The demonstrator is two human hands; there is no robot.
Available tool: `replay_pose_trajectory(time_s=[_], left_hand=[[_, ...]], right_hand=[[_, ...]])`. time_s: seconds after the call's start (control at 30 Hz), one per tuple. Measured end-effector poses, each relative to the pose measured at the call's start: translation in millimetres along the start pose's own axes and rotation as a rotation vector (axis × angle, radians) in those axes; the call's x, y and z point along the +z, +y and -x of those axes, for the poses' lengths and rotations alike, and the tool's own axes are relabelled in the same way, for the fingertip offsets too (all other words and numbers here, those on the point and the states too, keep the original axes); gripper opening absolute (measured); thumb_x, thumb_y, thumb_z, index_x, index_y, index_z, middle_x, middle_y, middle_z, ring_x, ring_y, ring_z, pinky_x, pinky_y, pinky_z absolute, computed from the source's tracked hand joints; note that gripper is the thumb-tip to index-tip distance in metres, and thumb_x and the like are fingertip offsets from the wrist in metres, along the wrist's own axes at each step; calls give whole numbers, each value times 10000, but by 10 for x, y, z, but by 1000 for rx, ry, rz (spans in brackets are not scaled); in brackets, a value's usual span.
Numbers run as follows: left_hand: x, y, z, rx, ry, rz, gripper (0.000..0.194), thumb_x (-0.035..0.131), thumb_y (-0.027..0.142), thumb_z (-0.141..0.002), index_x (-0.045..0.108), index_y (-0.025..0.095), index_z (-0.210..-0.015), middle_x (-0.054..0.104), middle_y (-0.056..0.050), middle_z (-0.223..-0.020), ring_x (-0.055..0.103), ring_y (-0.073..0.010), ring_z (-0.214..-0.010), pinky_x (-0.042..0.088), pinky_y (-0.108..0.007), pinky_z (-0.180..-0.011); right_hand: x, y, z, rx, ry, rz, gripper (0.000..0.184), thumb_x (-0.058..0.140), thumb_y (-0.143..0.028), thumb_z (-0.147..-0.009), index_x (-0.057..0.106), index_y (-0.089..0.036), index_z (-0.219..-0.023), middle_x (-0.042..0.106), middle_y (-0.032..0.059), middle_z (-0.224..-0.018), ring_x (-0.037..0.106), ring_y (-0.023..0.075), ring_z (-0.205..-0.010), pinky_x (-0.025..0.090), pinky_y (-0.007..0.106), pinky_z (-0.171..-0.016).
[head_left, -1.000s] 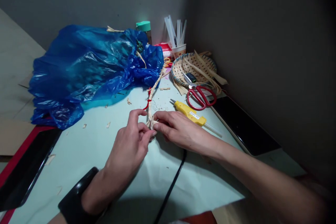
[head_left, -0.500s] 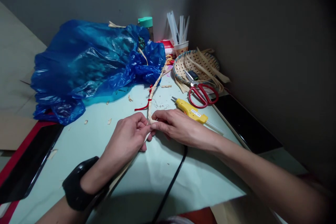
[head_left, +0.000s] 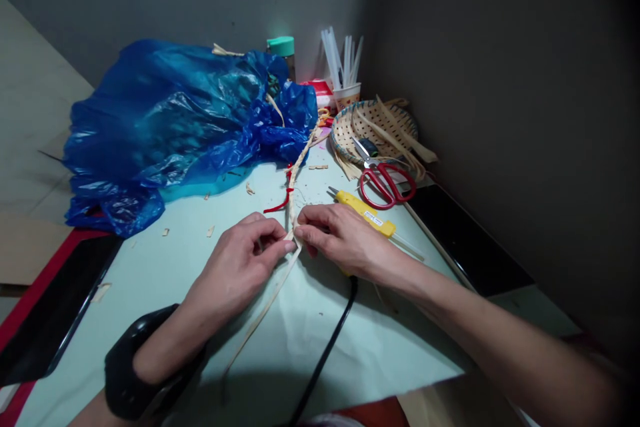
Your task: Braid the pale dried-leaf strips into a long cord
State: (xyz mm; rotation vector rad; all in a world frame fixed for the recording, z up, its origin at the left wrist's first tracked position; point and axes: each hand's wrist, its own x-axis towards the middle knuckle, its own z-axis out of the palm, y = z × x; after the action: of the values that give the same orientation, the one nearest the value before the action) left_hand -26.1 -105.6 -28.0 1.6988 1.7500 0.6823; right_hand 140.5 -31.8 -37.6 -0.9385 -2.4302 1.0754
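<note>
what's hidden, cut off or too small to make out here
All in the head view:
- braid: its near end, partly covered by the fingertips of the left hand and right hand
- glue gun: part of its handle, behind the right hand
- label: print too small
- bag: contents, mostly obscured by its blue plastic
- cord: cut off by the bottom edge

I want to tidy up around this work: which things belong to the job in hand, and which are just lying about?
Apparently in the job:
braid, pinched by left fingers and right fingers
loose strip trailing from it
red string at the braid

Seemingly lying about, not held:
blue bag
scissors
yellow glue gun
basket
cup of sticks
green-lidded bottle
</note>
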Motion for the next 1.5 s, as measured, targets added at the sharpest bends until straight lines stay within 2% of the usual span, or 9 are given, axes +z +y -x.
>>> replay_pose_trajectory(time_s=[0.23, 0.4, 0.53, 0.63, 0.73, 0.9, 0.97, 1.23, 1.5], left_hand=[[99, 164, 183, 200, 136, -319, 232, 448, 301, -928, 603, 206, -783, 643, -7, -724, 566, -154, -638, 400, -268, -615], [432, 135, 262, 607, 312, -721, 230, 432, 75, -838, 634, 164, -775, 622, -44, -631, 584, -184, -573, 445, -289, -564], [494, 122, 277, 658, 360, -797, 269, 426, -17, -762, 629, 149, -702, 599, -46, -587, 571, -195, -536, 437, -307, -534], [358, 144, 254, 550, 286, -477, 200, 514, 113, -825, 604, 174, -658, 588, -29, -607, 560, -168, -571, 418, -282, -546], [210, 124, 152, 241, 360, -109, 113, 580, 243, -849, 602, 171, -765, 608, -41, -745, 578, -170, -716, 445, -283, -662], [179, -14, -43, -127, -180, 705, 136, 527, 283, -887, 565, 153, -886, 576, -6, -745, 488, -76, -536, 401, -211, -519], [196, -55, -70, -193, -230, 853, 143, 538, 272, -886, 556, 138, -839, 552, 5, -723, 337, -26, -452, 262, -177, -423], [209, -35, -34, -377, -183, 1067, 217, 666, 177, -784, 522, 170, -946, 413, 94, -528, 179, -17, -406, 146, -178, -394], [281, -61, 5, -370, -41, 813, 156, 622, 285, -792, 539, 160, -751, 385, 86, -495, 271, -35, -416, 155, -182, -394]], right_hand=[[47, 26, 18, 23, 34, -193, 264, 486, -217, -873, 601, -151, -646, 570, -20, -617, 466, 95, -612, 314, 233, -608], [119, 54, -17, 164, -69, -659, 204, 543, -268, -824, 646, -122, -726, 528, -14, -597, 370, 79, -524, 272, 225, -522], [120, 47, -6, 246, -97, -866, 190, 552, -262, -825, 650, -117, -753, 538, -7, -622, 330, 63, -498, 241, 212, -493], [95, 44, 18, 199, -46, -739, 229, 541, -280, -846, 592, -135, -677, 510, -14, -618, 378, 73, -534, 278, 210, -516], [86, 43, 30, 112, 4, -590, 260, 512, -266, -865, 581, -138, -650, 530, -6, -638, 430, 89, -591, 325, 217, -574], [76, 11, 38, 34, -34, -417, 259, 429, -194, -909, 589, -139, -712, 632, 15, -716, 556, 117, -695, 388, 240, -692], [57, -8, 48, 28, -51, -320, 268, 412, -194, -924, 592, -139, -732, 650, 20, -748, 572, 123, -728, 387, 246, -712], [82, -112, 161, 38, 0, 267, 141, 443, -105, -836, 572, -151, -798, 599, 17, -659, 447, 104, -548, 247, 249, -524], [79, -267, 293, -65, 12, 685, 163, 439, -98, -865, 593, -152, -867, 629, 62, -701, 559, 186, -582, 200, 321, -525]])
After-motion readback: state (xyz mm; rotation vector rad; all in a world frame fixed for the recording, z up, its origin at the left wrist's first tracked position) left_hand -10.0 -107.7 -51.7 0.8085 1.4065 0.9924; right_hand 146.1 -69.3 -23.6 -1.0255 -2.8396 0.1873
